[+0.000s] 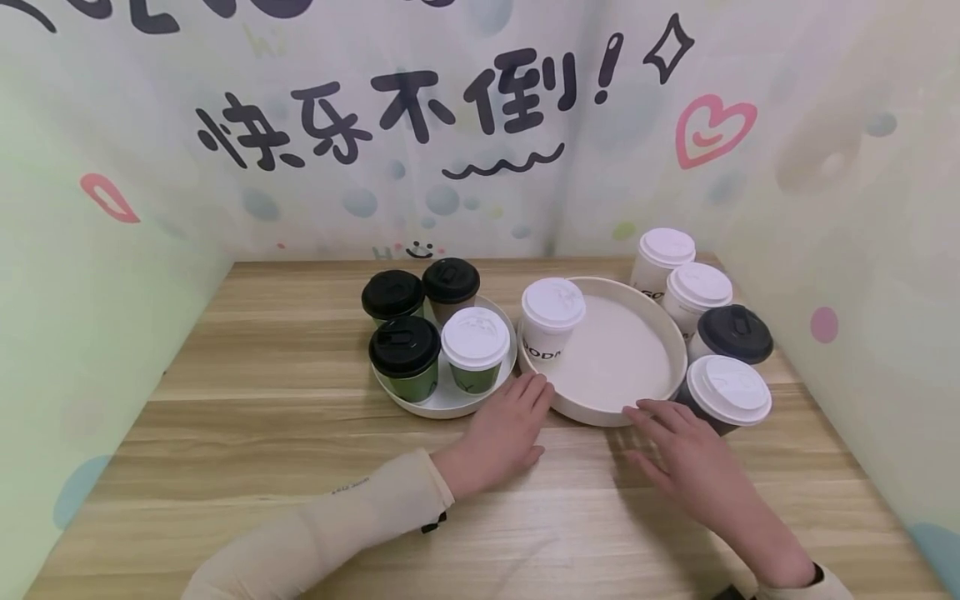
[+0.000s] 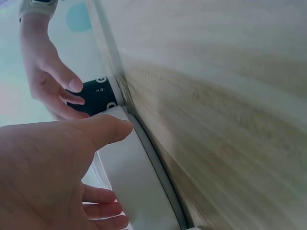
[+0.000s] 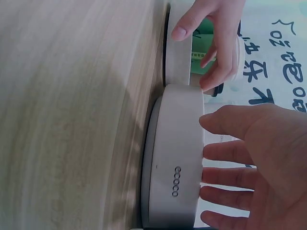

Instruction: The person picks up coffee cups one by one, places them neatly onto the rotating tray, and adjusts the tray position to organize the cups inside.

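A round cream tray (image 1: pixel 600 412) stands on the table, with one white lettered paper cup (image 1: pixel 551 321) inside at its left. My left hand (image 1: pixel 498 437) is at the tray's near left side, fingertips by the rim. At the near right, my right hand (image 1: pixel 690 462) has its fingertips at the rim. In the right wrist view, the fingers (image 3: pixel 230 177) are spread along the top edge of the tray's side wall (image 3: pixel 177 139). The left thumb (image 2: pixel 112 132) lies near the wall in the left wrist view. Neither hand grips anything visibly.
A smaller white tray (image 1: pixel 435 411) to the left holds several cups, including a green one with a white lid (image 1: pixel 475 342). Along the right stand several more cups, among them a black-lidded one (image 1: pixel 735 333) and a dark white-lidded one (image 1: pixel 727 392). Printed curtains surround the table.
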`<act>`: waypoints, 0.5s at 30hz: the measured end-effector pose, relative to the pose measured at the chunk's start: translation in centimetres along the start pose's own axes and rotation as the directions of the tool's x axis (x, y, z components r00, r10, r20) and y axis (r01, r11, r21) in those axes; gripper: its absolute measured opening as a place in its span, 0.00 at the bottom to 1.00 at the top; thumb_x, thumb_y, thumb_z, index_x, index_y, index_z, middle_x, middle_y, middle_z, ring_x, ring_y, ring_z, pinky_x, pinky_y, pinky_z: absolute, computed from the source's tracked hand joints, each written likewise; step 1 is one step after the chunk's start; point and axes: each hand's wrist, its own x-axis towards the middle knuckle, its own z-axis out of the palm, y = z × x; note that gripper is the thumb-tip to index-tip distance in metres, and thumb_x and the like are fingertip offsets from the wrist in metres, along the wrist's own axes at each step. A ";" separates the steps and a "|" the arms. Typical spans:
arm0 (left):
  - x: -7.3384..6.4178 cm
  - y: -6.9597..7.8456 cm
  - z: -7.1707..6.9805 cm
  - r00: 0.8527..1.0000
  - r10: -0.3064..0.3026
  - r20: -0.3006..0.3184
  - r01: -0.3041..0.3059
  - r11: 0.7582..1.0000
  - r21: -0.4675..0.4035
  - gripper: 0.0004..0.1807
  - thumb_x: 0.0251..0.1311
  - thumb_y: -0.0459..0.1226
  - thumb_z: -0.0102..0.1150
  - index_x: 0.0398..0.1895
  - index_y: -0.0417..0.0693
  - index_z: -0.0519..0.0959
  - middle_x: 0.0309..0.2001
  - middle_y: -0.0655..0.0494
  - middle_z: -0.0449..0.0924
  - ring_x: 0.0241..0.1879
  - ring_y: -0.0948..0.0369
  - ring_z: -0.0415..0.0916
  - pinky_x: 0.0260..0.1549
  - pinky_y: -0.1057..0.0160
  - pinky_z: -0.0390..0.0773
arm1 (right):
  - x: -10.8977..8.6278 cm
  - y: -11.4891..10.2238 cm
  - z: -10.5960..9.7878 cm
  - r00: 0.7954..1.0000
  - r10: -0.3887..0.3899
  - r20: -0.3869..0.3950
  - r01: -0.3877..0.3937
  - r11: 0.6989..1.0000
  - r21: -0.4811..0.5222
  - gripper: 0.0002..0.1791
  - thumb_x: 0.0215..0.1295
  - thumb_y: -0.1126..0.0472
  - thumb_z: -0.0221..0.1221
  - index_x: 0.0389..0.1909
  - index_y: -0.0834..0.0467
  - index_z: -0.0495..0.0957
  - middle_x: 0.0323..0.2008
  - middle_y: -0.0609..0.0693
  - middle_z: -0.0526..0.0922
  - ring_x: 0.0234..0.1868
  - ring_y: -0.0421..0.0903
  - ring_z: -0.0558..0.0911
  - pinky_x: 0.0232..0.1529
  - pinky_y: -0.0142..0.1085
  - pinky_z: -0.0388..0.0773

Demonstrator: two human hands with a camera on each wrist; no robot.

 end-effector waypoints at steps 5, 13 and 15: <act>0.2 0.1 -0.3 1.000 0.025 0.012 -0.025 1.000 -0.002 0.45 0.60 0.61 0.57 0.72 0.44 0.60 0.68 0.49 0.63 0.72 0.54 0.61 0.72 0.56 0.66 | -0.1 -0.2 0.2 1.000 0.023 0.010 -0.023 1.000 0.002 0.32 0.49 0.57 0.72 0.57 0.62 0.79 0.53 0.58 0.81 0.55 0.57 0.78 0.55 0.52 0.77; 0.3 1.5 -0.4 0.994 0.097 -0.051 -0.094 0.994 0.057 0.45 0.60 0.63 0.56 0.72 0.44 0.62 0.69 0.50 0.65 0.71 0.55 0.63 0.73 0.60 0.65 | 0.1 -1.1 0.7 0.999 0.030 0.011 -0.030 0.999 -0.020 0.33 0.49 0.56 0.72 0.58 0.61 0.78 0.54 0.58 0.81 0.56 0.57 0.78 0.54 0.52 0.78; 0.3 1.5 -0.4 0.994 0.095 -0.051 -0.092 0.994 0.063 0.45 0.60 0.63 0.56 0.72 0.44 0.62 0.68 0.50 0.65 0.70 0.55 0.63 0.72 0.60 0.65 | 0.2 -1.1 0.7 1.000 0.024 0.007 -0.024 0.999 -0.026 0.33 0.49 0.55 0.72 0.58 0.61 0.78 0.53 0.58 0.81 0.55 0.57 0.78 0.54 0.52 0.78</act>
